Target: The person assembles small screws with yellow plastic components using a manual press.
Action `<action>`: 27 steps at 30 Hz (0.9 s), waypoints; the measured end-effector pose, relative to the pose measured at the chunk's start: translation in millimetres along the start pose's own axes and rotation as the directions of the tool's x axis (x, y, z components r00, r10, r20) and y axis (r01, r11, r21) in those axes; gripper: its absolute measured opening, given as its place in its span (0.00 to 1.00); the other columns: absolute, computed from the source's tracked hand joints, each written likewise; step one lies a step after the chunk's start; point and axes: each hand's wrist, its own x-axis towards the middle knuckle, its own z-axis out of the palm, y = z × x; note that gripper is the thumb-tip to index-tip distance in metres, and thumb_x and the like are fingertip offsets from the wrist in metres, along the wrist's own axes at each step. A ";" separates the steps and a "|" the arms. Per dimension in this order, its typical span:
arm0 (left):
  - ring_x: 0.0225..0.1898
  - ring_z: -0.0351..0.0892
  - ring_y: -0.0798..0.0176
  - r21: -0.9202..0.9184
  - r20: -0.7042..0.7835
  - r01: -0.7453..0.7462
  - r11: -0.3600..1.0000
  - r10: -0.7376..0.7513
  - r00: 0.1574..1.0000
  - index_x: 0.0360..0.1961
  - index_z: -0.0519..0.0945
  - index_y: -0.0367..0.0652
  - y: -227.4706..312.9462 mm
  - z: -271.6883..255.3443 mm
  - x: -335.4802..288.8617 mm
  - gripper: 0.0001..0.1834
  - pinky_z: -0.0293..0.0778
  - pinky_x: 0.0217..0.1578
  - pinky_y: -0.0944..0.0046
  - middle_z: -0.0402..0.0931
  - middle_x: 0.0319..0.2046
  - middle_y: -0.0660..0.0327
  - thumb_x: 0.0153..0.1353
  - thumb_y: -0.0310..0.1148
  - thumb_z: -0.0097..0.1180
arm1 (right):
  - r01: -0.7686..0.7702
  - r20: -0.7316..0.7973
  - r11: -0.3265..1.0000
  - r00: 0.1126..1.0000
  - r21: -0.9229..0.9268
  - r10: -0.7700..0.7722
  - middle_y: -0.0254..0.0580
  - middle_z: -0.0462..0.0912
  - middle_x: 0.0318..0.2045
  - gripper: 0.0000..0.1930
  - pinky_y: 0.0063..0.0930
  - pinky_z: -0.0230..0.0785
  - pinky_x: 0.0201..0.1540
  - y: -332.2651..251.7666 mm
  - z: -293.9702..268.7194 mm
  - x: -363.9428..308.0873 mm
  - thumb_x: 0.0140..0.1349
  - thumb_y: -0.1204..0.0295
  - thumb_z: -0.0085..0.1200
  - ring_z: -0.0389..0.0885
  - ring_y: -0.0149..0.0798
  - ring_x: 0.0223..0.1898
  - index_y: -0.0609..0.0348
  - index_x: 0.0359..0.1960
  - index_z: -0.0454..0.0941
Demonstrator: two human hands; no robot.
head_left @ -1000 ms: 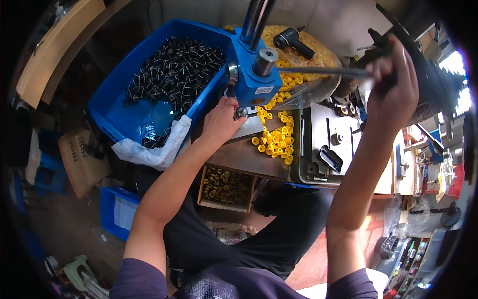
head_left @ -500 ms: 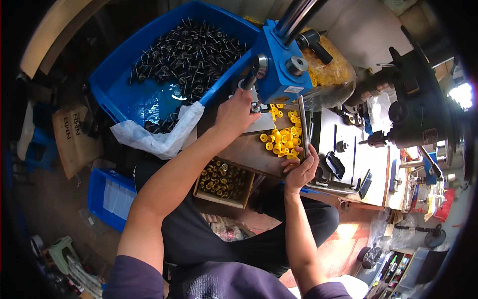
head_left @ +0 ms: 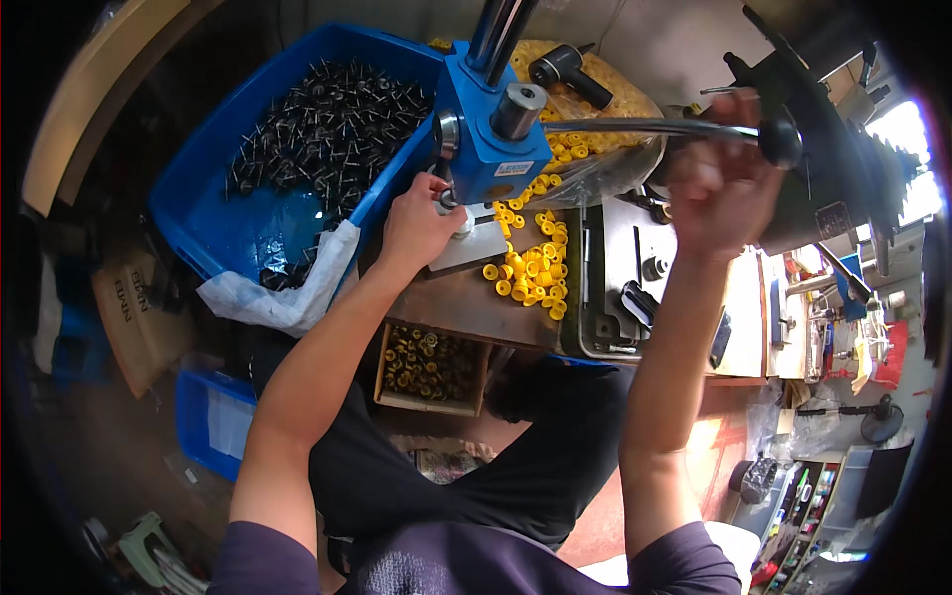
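My left hand [head_left: 416, 226] is at the blue lever press [head_left: 493, 149], its fingers closed around a spot just under the ram [head_left: 447, 201]. What they pinch there is mostly hidden. A flat metal plate [head_left: 476, 248] lies beneath those fingertips. My right hand [head_left: 722, 193] is raised at the press's metal lever [head_left: 635, 126], close to its black ball knob [head_left: 780, 140]. Motion smears its fingers, so their grip does not show clearly. Loose yellow plastic caps [head_left: 534, 273] are heaped on the bench right of the plate.
A blue bin [head_left: 283, 213] full of black parts with metal pins stands left of the press. Below the bench edge is a box [head_left: 426, 402] of small yellow-and-dark parts. Behind the lever are a bag of yellow pieces [head_left: 625, 94] and a dark drill press [head_left: 833, 178].
The lever has swung from pointing down toward me to sticking out right. My right hand has moved up and right with it. My left hand stays under the ram; the whole view has shifted.
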 end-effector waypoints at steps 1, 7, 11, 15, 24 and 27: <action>0.34 0.82 0.57 0.017 -0.004 0.003 1.000 -0.003 1.000 0.46 0.77 0.36 -1.6 -5.4 -0.6 0.22 0.78 0.38 0.59 0.83 0.39 0.52 0.53 0.34 0.70 | -0.149 -0.434 0.932 0.901 -0.331 -0.010 0.50 0.84 0.46 0.29 0.22 0.63 0.19 30.6 -0.4 -5.6 0.75 0.48 0.39 0.76 0.32 0.22 0.63 0.59 0.75; 0.32 0.79 0.66 -0.048 -0.008 0.039 0.998 -0.040 0.999 0.46 0.78 0.35 8.5 -17.4 4.2 0.22 0.76 0.36 0.65 0.82 0.34 0.58 0.53 0.31 0.72 | -0.154 -0.215 -0.231 0.938 -0.961 0.270 0.48 0.84 0.38 0.10 0.43 0.75 0.47 115.8 -131.9 -110.3 0.58 0.72 0.59 0.83 0.53 0.42 0.55 0.41 0.86; 0.31 0.81 0.64 -0.065 0.044 0.038 0.997 -0.035 0.998 0.43 0.80 0.36 11.0 -13.9 -3.7 0.18 0.76 0.36 0.64 0.83 0.31 0.58 0.54 0.32 0.72 | -0.085 -0.215 -0.396 0.931 -0.914 0.295 0.45 0.84 0.38 0.09 0.43 0.75 0.48 135.1 -148.6 -102.1 0.57 0.70 0.56 0.83 0.52 0.44 0.55 0.37 0.85; 0.31 0.81 0.64 -0.005 0.068 0.069 0.998 -0.069 0.995 0.43 0.80 0.36 18.5 -8.8 -2.8 0.18 0.76 0.35 0.64 0.84 0.31 0.58 0.55 0.34 0.72 | -0.062 -0.252 -0.502 0.914 -0.863 0.319 0.43 0.85 0.37 0.08 0.43 0.75 0.46 148.7 -150.3 -99.0 0.56 0.69 0.58 0.83 0.50 0.43 0.54 0.36 0.85; 0.29 0.80 0.65 0.012 0.032 0.027 1.000 -0.028 0.999 0.44 0.79 0.36 9.7 -16.2 -6.9 0.20 0.76 0.34 0.63 0.84 0.38 0.57 0.55 0.36 0.72 | -0.093 -0.251 -0.363 0.873 -0.927 0.417 0.44 0.88 0.35 0.08 0.41 0.76 0.46 142.9 -138.7 -95.8 0.53 0.68 0.64 0.85 0.49 0.41 0.51 0.35 0.89; 0.30 0.80 0.66 0.006 0.039 0.033 0.999 -0.033 0.999 0.45 0.78 0.36 9.0 -19.0 -7.5 0.22 0.76 0.34 0.64 0.84 0.39 0.57 0.55 0.36 0.73 | -0.140 -0.268 -0.310 0.865 -0.940 0.424 0.45 0.87 0.34 0.08 0.42 0.76 0.45 139.5 -130.0 -94.2 0.54 0.66 0.64 0.86 0.49 0.40 0.50 0.35 0.89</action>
